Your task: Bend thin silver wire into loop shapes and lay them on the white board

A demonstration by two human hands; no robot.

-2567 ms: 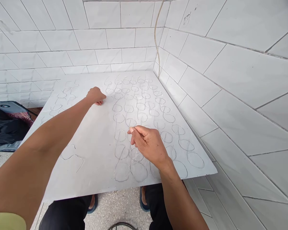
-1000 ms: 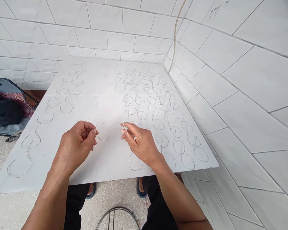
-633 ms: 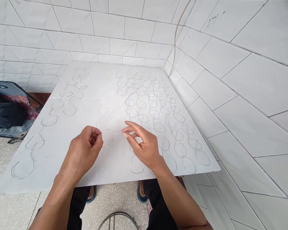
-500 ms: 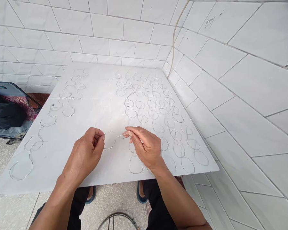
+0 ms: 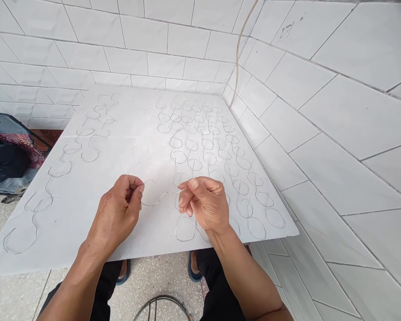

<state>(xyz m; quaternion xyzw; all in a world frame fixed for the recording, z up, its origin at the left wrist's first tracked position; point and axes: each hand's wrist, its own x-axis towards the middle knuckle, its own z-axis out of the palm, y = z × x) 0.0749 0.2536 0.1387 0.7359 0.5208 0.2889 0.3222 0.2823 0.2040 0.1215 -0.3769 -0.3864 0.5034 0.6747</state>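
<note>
silvery wire (image 5: 153,204), bent in a curve, is held above the white board (image 5: 130,149): the person's left hand (image 5: 118,207) pinches its rounded part, the right hand (image 5: 205,200) nips the other end between thumb and finger. looped wires (image 5: 209,156) lie in rows at right, open curves (image 5: 62,156) at left.

Wire (image 5: 160,198), one piece, thin, silvery: being pinched near one side by the left hand (image 5: 122,207) and at the other by the right hand (image 5: 205,200). Spanning between them over the front middle of the white board (image 5: 130,147). Curving into an open hook at left, partly hiding behind fingers; dipping low, then rising and running nearly straight rightward; glinting in places.
</note>
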